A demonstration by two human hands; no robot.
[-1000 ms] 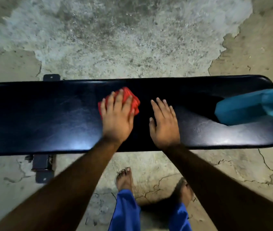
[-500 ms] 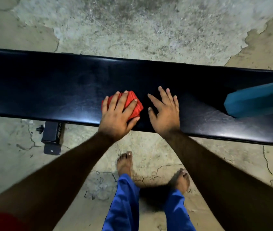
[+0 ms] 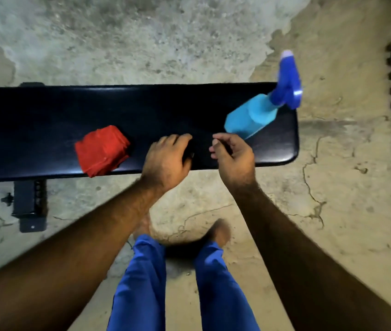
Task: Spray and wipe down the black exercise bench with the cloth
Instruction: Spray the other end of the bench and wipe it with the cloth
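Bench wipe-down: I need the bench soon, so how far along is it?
The red cloth lies folded on the bench, let go. Neither the left hand nor the right hand holds anything. The spray bottle stands by the right hand; whether more spraying and wiping remain, I can't tell.

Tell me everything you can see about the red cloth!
The red cloth is bright red and looks soft, folded into a thick squarish pad with layered edges showing along its near side. It lies flat on the black bench, near the bench's front edge, with one corner reaching that edge. Nothing holds it: the left hand is off to its right, not touching. It sits far from the blue spray bottle.
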